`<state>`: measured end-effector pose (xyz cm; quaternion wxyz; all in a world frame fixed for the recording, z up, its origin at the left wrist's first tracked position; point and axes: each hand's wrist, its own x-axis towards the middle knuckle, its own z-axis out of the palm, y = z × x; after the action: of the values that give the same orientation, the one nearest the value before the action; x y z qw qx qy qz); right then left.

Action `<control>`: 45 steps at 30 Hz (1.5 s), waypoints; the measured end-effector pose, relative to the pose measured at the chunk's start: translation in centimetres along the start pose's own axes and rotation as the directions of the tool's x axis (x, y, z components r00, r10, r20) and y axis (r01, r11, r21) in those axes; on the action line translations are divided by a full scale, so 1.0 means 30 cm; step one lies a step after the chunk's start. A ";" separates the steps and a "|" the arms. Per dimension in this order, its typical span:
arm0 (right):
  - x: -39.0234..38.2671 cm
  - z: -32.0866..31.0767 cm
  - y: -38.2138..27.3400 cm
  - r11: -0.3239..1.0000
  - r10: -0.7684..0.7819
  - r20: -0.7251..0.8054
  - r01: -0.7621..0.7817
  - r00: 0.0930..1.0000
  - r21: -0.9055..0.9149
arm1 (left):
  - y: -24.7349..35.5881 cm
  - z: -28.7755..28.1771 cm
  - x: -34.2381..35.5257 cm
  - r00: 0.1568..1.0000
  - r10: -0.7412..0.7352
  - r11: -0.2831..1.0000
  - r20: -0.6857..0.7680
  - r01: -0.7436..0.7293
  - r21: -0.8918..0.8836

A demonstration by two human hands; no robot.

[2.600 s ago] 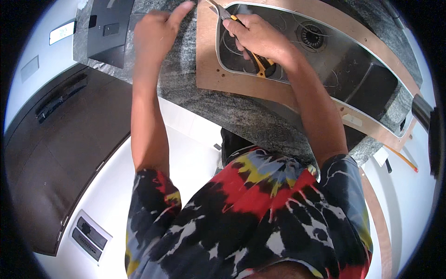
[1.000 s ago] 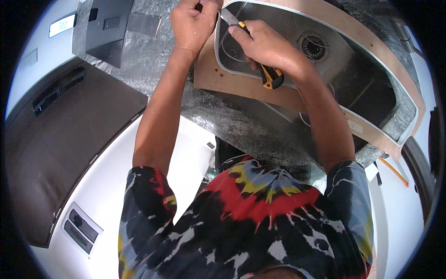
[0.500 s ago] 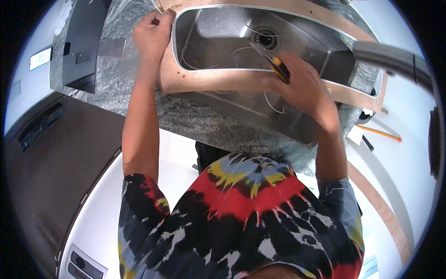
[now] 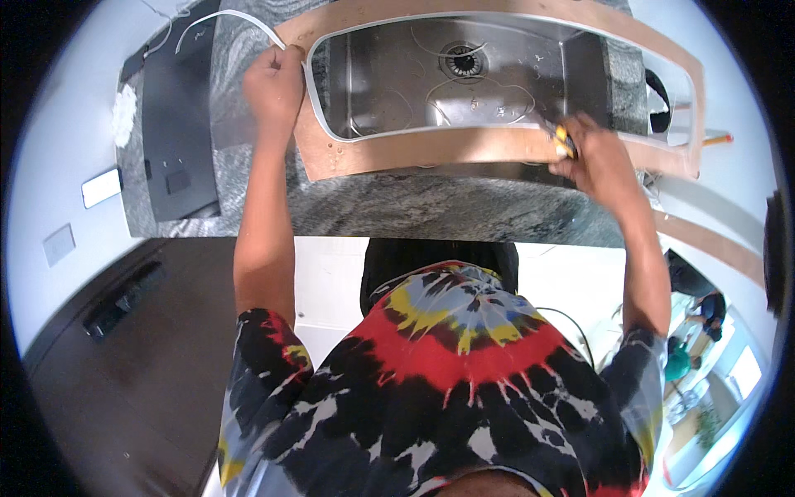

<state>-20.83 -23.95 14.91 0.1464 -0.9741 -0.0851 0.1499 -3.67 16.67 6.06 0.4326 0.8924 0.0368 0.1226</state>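
Observation:
My left hand [image 4: 274, 87] is closed at the left end of a thin brown wooden frame [image 4: 431, 147] with a long rounded cutout. White edging [image 4: 321, 108] lines the cutout's inner rim. Above my left fist a loose white strip [image 4: 236, 13] curls off to the left; whether my fingers pinch it too is hard to see. In my right hand [image 4: 598, 159] is a yellow-and-black utility knife [image 4: 566, 142], blurred, its tip at the near inner edge of the cutout toward the right. Through the opening shows a steel sink [image 4: 389, 74].
Thin curled offcuts [image 4: 451, 83] lie in the sink near the drain [image 4: 464, 60]. Grey stone-patterned counter [image 4: 464, 207] runs beneath the frame. A dark panel [image 4: 178, 166] and a phone [image 4: 101, 188] are at left. Other people [image 4: 681, 362] appear far off at lower right.
My right hand and the utility knife have moved right along the frame's near side. The view has turned and shifted, and more of the loose white strip shows at left.

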 end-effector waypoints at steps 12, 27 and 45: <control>-0.339 0.356 -0.513 0.798 0.546 -0.246 -0.407 0.801 0.445 | 0.275 0.103 0.083 0.859 0.473 0.875 0.197 -0.431 -0.222; 0.118 0.395 -0.879 0.599 0.747 -0.145 -0.562 0.649 0.571 | 0.030 -0.085 -0.010 0.718 0.490 0.870 0.494 -0.435 -0.232; 0.296 0.364 -0.931 0.347 0.929 -0.232 -0.468 0.288 0.812 | 0.280 0.420 0.577 0.436 0.741 0.654 0.512 -0.642 -0.401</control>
<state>-19.34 7.08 11.27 0.3775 -0.7656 0.5001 -0.1457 15.89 4.79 8.36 0.3927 0.7782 -0.4898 -0.0189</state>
